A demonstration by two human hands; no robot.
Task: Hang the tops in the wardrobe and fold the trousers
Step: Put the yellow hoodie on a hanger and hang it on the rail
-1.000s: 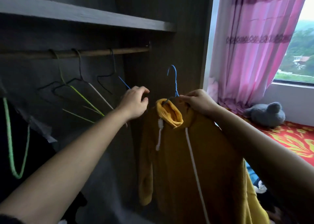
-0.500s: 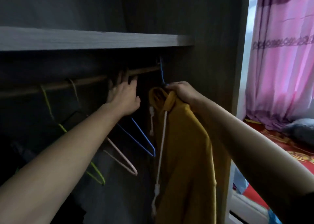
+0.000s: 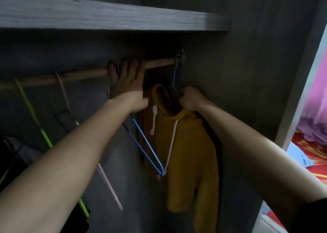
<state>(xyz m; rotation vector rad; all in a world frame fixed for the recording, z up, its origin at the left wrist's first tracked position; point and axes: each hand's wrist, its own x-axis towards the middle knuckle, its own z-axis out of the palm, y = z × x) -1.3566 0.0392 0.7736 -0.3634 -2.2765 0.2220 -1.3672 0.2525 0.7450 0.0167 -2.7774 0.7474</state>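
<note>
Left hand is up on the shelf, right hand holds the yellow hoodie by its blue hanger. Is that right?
Not quite. The left hand is not on the shelf; it holds the wooden rail below it, as the head view shows. The right hand does hold the yellow hoodie by its blue hanger.

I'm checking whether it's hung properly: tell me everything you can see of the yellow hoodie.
The yellow hoodie looks like mustard fleece, with a hood and two white drawstrings. It hangs at the wardrobe's right end on a blue wire hanger whose hook reaches the wooden rail. The right hand grips it at the neck.
</note>
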